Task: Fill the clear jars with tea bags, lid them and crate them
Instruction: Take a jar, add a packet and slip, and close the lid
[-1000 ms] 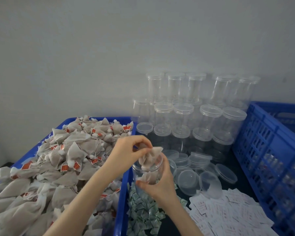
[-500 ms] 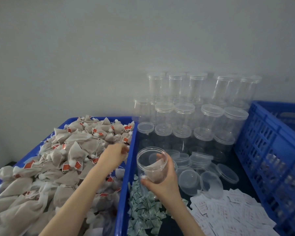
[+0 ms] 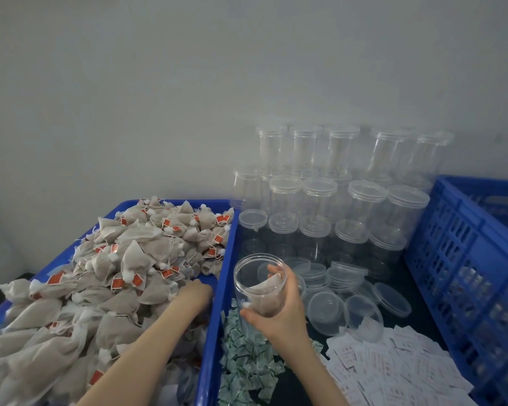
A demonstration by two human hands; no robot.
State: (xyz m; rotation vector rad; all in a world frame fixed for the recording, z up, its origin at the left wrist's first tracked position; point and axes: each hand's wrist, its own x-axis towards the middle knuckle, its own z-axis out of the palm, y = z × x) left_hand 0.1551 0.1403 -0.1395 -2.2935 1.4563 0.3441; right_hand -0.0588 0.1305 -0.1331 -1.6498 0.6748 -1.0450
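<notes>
Right hand (image 3: 279, 312) grips the open clear jar (image 3: 260, 285), fingers wrapped round its wall, thumb on the near side; jar is held upright just right of the blue tray's wall, above the pile of small green-white sachets (image 3: 247, 358). A few tea bags (image 3: 264, 297) sit inside it, no lid on. Left hand (image 3: 195, 291) is down in the blue tray (image 3: 214, 317), at the near-right edge of the tea bag heap (image 3: 115, 273); fingers are buried among the bags, so can't tell whether it's gripping one. Heap fills most of the tray, mesh pouches with red tags and strings, piled above the rim. Behind the held jar: stacked empty lidded jars (image 3: 320, 200) against the wall, several tiers, leaning a bit on the right side. Between that stack and the hand, loose clear lids (image 3: 326, 309), some stacked, some lying flat or tilted, right beside the jar and the right wrist. Near right: scattered white paper labels (image 3: 393, 367) with red print, overlapping, touching the lids. Far right: blue slatted crate (image 3: 467, 259), wall standing close to the lids and labels; something is visible through its slats, too blurred to identify. Plain grey wall (image 3: 188, 83) behind everything.
</notes>
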